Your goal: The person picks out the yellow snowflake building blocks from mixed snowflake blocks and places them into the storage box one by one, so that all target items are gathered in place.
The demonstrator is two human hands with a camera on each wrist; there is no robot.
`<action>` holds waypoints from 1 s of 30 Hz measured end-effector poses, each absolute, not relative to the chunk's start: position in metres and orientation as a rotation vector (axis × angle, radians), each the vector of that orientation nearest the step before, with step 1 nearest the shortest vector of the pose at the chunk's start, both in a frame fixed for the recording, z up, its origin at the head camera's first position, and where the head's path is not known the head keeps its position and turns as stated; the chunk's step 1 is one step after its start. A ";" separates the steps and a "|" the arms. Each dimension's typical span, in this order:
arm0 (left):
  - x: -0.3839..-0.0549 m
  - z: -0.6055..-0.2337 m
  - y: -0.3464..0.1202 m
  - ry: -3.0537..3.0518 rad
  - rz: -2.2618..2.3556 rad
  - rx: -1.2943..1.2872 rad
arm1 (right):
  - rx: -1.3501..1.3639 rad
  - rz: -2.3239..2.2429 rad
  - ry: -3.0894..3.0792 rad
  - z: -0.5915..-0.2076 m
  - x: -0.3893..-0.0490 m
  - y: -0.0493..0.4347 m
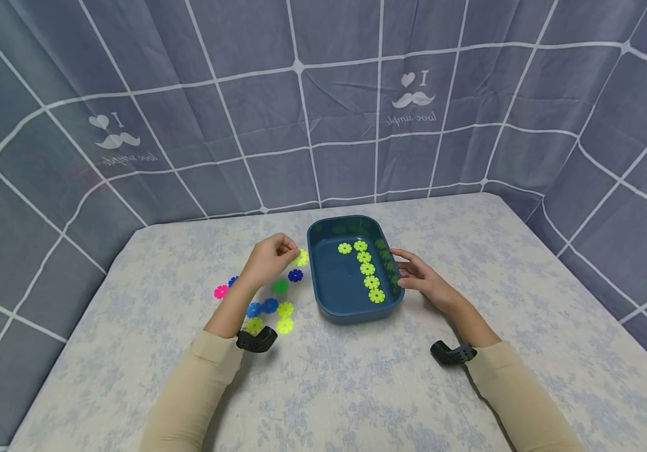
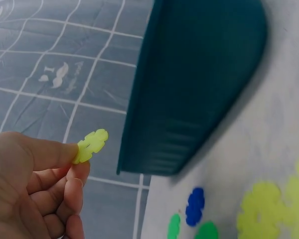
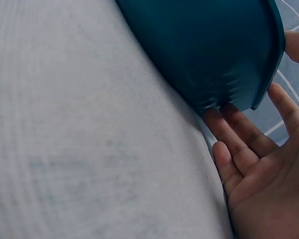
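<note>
A yellow notched plastic disc, shaped like a flower, is pinched between the thumb and index finger of my left hand. In the left wrist view this disc is tilted, just outside the wall of a dark teal bin. The bin stands on the table, with a column of several yellow discs along its right side and a single yellow disc beside the top of it. My right hand touches the bin's right side with relaxed fingers, its thumb near the rim in the right wrist view.
Left of the bin, loose discs lie on the patterned tablecloth: a dark blue one, a green one, blue ones, a pink one and yellow ones. A grey checked curtain hangs behind the table.
</note>
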State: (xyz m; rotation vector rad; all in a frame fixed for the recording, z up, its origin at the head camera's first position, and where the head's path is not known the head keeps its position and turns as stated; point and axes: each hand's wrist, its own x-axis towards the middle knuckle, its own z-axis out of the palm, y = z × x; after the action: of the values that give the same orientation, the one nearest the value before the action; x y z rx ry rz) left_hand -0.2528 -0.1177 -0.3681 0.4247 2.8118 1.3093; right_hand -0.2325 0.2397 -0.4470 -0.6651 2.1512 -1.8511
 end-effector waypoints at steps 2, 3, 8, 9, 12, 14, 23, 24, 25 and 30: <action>-0.255 -0.366 -0.112 2.805 1.325 0.438 | -0.662 -1.846 2.155 -0.446 -0.233 0.240; -0.256 -0.365 -0.110 2.804 1.327 0.444 | -0.662 -1.843 2.156 -0.446 -0.233 0.239; -0.263 -0.361 -0.096 2.790 1.350 0.468 | -0.657 -1.849 2.153 -0.445 -0.234 0.240; -0.264 -0.361 -0.094 2.785 1.350 0.477 | -0.661 -1.850 2.153 -0.445 -0.234 0.241; -0.268 -0.360 -0.086 2.776 1.345 0.501 | -0.671 -1.861 2.137 -0.447 -0.234 0.241; -0.270 -0.360 -0.082 2.773 1.335 0.519 | -0.682 -1.865 2.126 -0.447 -0.233 0.241; -0.281 -0.361 -0.062 2.779 1.277 0.575 | -0.674 -1.868 2.121 -0.446 -0.231 0.239; -0.282 -0.361 -0.061 2.778 1.273 0.576 | -0.672 -1.865 2.123 -0.446 -0.231 0.239; -0.283 -0.361 -0.059 2.778 1.268 0.576 | -0.673 -1.862 2.126 -0.445 -0.231 0.239; -0.287 -0.362 -0.053 2.781 1.234 0.578 | -0.660 -1.864 2.126 -0.445 -0.231 0.239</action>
State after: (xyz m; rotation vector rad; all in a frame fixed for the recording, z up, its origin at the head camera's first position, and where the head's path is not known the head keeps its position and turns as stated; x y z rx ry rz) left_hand -0.2874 -0.0530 -0.3623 0.5779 2.7807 1.2345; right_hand -0.2312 0.2390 -0.4449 -0.6600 2.1261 -1.8637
